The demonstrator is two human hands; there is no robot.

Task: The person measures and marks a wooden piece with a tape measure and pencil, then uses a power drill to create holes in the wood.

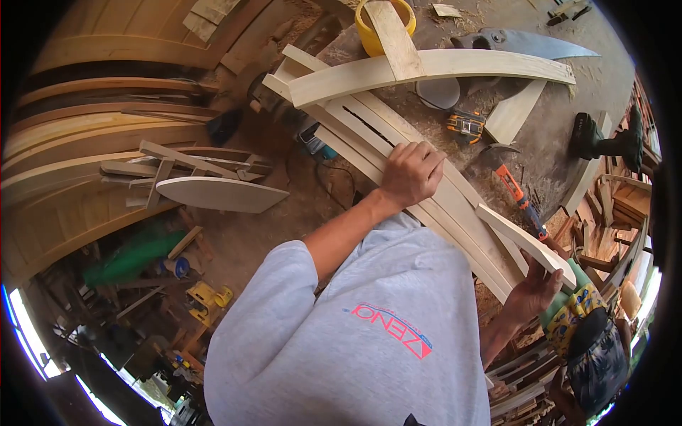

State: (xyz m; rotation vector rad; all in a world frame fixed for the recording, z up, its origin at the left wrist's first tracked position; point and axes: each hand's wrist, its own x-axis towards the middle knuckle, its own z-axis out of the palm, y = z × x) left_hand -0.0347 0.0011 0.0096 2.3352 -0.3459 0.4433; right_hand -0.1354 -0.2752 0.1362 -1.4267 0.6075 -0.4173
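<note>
My left hand (412, 172) is closed over the long pale wooden board (455, 202), its fingers curled at the board near a narrow dark slot. What lies under the palm is hidden. To the right, my right hand (534, 287) grips the near end of a short tapered wooden strip (526, 241) between thumb and fingers. The strip slants across the long board, its far end over the board's right edge. Across the board's far end lies a curved wooden piece (440, 73).
Behind the boards, the worktable (547, 184) bears a handsaw (526, 46), a yellow bucket (366, 35), a tape measure (466, 125) and an orange-handled hammer (515, 184). On the left, a pointed board (220, 193) lies with scrap wood. A power tool (316, 142) sits beside the boards.
</note>
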